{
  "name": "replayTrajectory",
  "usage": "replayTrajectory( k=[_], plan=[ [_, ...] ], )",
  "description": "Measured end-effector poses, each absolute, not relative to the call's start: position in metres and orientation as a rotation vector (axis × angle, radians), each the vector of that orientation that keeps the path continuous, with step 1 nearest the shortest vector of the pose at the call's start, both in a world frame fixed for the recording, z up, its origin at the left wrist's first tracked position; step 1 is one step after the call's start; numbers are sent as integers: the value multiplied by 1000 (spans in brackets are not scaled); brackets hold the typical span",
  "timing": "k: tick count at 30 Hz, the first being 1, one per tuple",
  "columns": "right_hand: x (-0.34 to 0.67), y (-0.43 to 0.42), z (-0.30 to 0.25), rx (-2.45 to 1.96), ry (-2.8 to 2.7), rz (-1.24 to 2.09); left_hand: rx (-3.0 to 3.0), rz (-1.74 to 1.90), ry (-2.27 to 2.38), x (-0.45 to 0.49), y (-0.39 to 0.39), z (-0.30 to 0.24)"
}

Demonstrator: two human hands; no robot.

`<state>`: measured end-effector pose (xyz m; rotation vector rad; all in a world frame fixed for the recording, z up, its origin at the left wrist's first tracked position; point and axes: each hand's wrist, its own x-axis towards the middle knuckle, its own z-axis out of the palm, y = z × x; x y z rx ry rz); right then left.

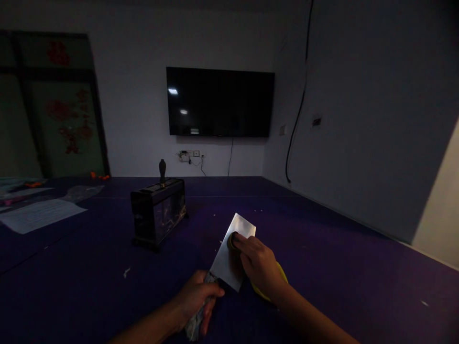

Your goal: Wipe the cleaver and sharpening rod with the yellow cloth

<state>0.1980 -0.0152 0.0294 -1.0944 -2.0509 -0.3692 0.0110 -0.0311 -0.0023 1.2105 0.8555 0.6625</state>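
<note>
My left hand is closed around the handle of a cleaver, which is tilted with its broad shiny blade pointing up and away. The handle appears wrapped in something pale and crumpled. My right hand presses a yellow cloth with a dark part against the flat of the blade. Its fingertips bend over the cloth near the blade's middle, and more yellow shows under the wrist. Ahead and left stands a black knife block with clear sides; one dark knife handle sticks up from its top.
The dark purple surface carries small white scraps. Printed paper and a clear plastic bag lie at the left. A television hangs on the far wall above sockets. A black cable runs down the right wall.
</note>
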Motion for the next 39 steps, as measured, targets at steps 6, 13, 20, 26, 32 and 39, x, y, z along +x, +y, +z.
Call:
replayTrajectory(
  k=[6, 13, 20, 26, 32, 39],
  plan=[
    [198, -17, 31, -1031, -2064, -355, 1209, 671, 857, 12, -31, -4],
    [217, -2, 33, -1147, -1914, -425, 1244, 621, 843, 11, -31, -5],
    [207, -7, 28, -1096, -1925, -351, 1244, 641, 858, 11, -30, -8],
    [199, -14, 29, -1058, -1978, -310, 1247, 651, 856, 13, -33, -3],
    [216, -3, 33, -1156, -1854, -380, 1247, 644, 870, 11, -34, -3],
    [204, -10, 27, -1101, -1949, -345, 1242, 628, 885, 12, -33, -4]
  ],
)
